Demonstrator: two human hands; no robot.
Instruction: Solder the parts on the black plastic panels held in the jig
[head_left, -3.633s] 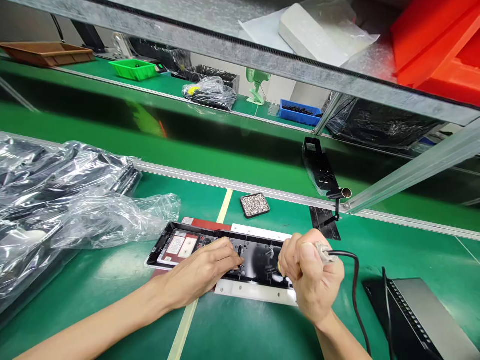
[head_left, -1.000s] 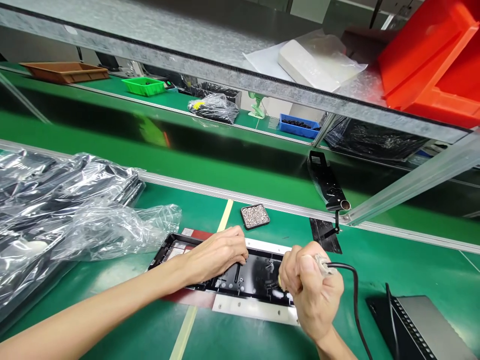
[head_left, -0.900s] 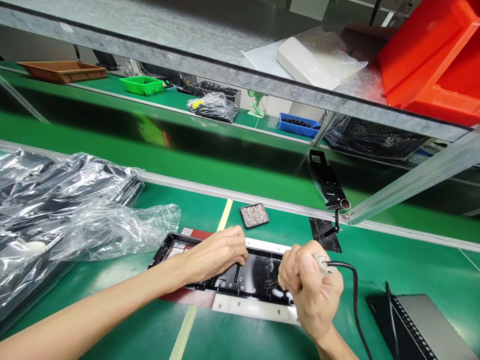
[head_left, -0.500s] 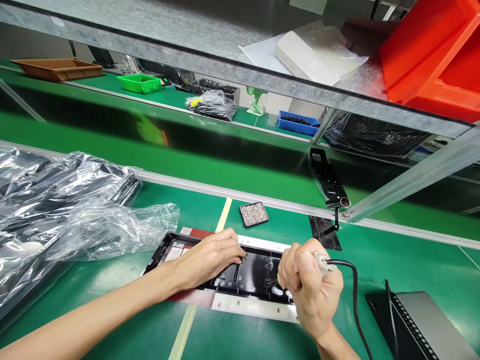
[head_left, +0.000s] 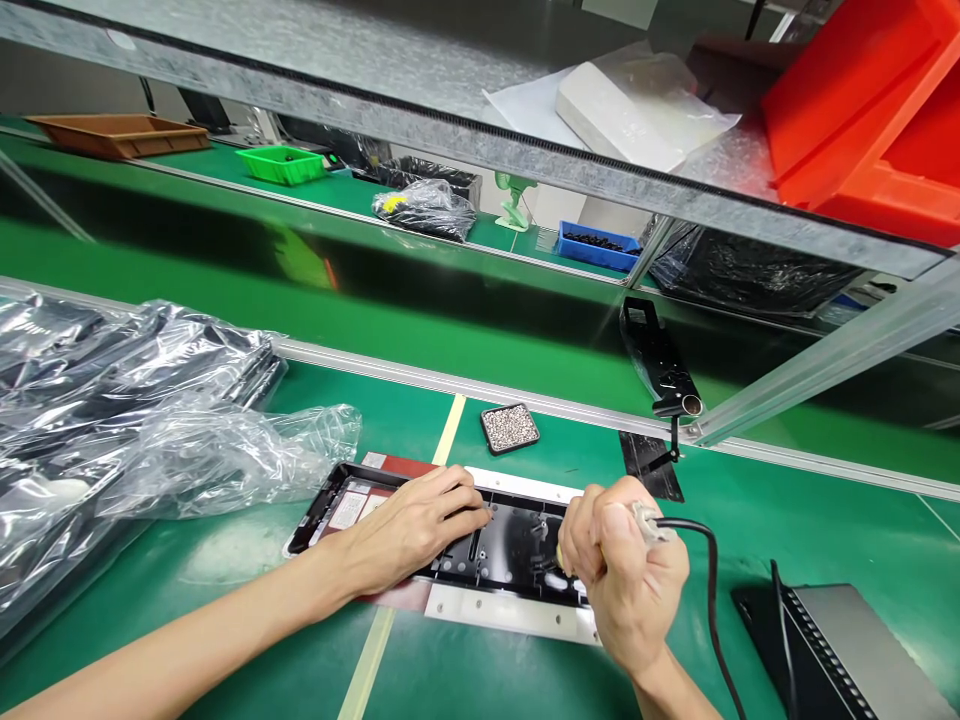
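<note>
A long black plastic tray-shaped part (head_left: 517, 545) lies across the bench, between white strips (head_left: 510, 612). My left hand (head_left: 439, 515) rests over its left-middle section, fingers bent and fingertips down at the inside; whether they pinch something small cannot be made out. My right hand (head_left: 626, 570) is wrapped round a corded tool (head_left: 649, 522) above the part's right end. The tool's black cable (head_left: 712, 580) runs down to the right, and its tip is hidden by my hand. Behind the part sits a small black dish (head_left: 510, 428) full of tiny metal pieces.
Plastic-wrapped black parts (head_left: 112, 400) are heaped at the left. A metal shelf (head_left: 420, 120) crosses overhead, with a red bin (head_left: 847, 120) at its right. A small tube holder (head_left: 679, 405) stands behind my right hand. A dark flat device (head_left: 847, 640) lies at the right.
The fingers of my left hand have shifted slightly and spread a little over the black part. My right hand stays nearly in place with the tool.
</note>
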